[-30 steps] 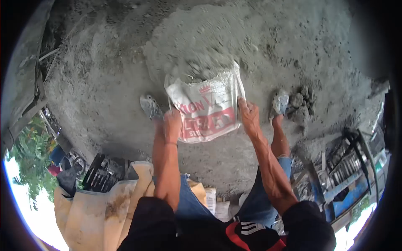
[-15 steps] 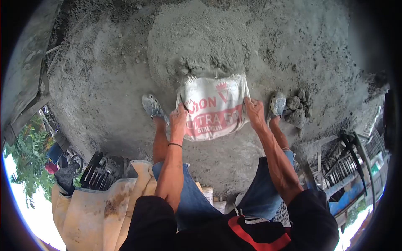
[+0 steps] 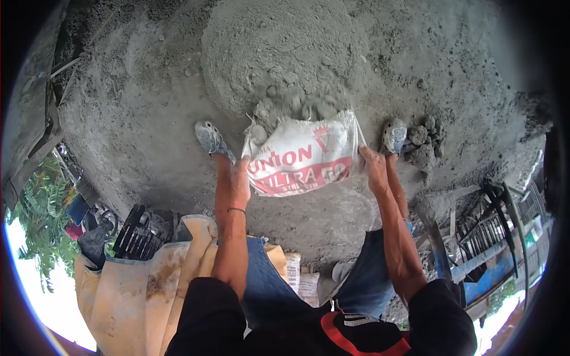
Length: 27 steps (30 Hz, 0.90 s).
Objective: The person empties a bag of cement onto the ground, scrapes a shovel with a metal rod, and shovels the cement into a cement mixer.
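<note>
Between my feet hangs a white woven cement sack (image 3: 297,157) with red lettering. Its frayed mouth faces away from me, toward a broad mound of grey sand-like material (image 3: 285,53). Grey lumps (image 3: 291,107) lie at the mouth, against the foot of the mound. My left hand (image 3: 240,183) grips the sack's left edge with closed fingers. On the opposite side, my right hand (image 3: 373,163) is closed on the right edge, which is pulled taut into a fold. What is left inside the sack is hidden.
Rough stones (image 3: 423,145) are piled beside my right shoe (image 3: 393,135). My left shoe (image 3: 212,139) stands left of the sack. A tan sheet (image 3: 136,296) drapes at the lower left. Metal frames and a blue piece (image 3: 484,288) are at the right.
The sack's mouth has opened wider, and many more grey lumps have spilled from it toward the mound. Both hands have spread apart, stretching the sack sideways.
</note>
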Motion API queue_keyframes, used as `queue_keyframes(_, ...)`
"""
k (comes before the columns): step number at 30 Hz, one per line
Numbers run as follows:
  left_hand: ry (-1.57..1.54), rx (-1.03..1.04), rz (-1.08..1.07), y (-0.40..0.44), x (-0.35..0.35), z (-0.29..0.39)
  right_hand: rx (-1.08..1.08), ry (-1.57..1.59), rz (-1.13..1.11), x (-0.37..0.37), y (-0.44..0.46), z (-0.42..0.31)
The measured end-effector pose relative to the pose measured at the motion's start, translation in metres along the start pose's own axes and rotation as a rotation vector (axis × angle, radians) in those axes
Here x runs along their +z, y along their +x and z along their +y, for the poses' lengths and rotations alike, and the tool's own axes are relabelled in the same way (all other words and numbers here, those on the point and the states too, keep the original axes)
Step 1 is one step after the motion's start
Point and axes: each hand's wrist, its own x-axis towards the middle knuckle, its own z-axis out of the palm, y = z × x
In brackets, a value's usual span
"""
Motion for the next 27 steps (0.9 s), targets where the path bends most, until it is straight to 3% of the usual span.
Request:
queue_keyframes(3, 0.058, -0.124, -0.097, 0.044, -0.009, 0.01, 0.18, 0.02, -0.135, -0.012, 0.029, -0.003)
queue_keyframes(4, 0.114, -0.187, -0.14, 0.053, -0.008, 0.02, 0.179, 0.02, -0.133, -0.01, 0.036, -0.008)
queue_keyframes(6, 0.17, -0.25, -0.184, 0.06, -0.003, 0.039, 0.443, 0.05, -0.06, -0.002, 0.049, -0.016)
queue_keyframes(7, 0.132, -0.248, -0.183, 0.06, 0.001, 0.05, 0.446, 0.051, -0.054, 0.005, 0.055, -0.014)
queue_keyframes(10, 0.101, -0.274, -0.119, 0.109, 0.019, 0.038, 0.37, 0.273, -0.026, 0.021, 0.088, -0.012)
queue_keyframes(12, 0.189, 0.035, -0.206, 0.158, 0.016, -0.013, 0.216, 0.124, -0.108, 0.023, 0.105, -0.002)
queue_keyframes(14, 0.464, 0.327, -0.065, 0.099, 0.032, 0.015, 0.147, 0.139, -0.197, 0.028, 0.095, -0.003)
queue_keyframes(16, 0.377, 0.366, -0.155, 0.052, 0.048, 0.07, 0.095, 0.084, 0.041, 0.045, 0.072, -0.04)
queue_keyframes(17, 0.203, 0.468, -0.183, 0.045, 0.054, 0.064, 0.047, 0.184, 0.016, 0.045, 0.067, -0.038)
queue_keyframes(18, 0.209, 0.463, -0.173, 0.032, 0.053, 0.063, 0.054, 0.186, 0.005, 0.041, 0.058, -0.039)
queue_keyframes(20, -0.062, 0.189, -0.171, 0.003, 0.051, 0.075, -0.045, 0.223, -0.124, 0.029, 0.035, -0.053)
queue_keyframes(21, -0.216, 0.17, -0.217, -0.018, 0.051, 0.084, -0.065, 0.212, -0.135, 0.024, 0.019, -0.061)
queue_keyframes(27, -0.268, 0.2, -0.151, -0.064, 0.035, 0.075, -0.122, 0.196, -0.071, 0.008, 0.001, -0.044)
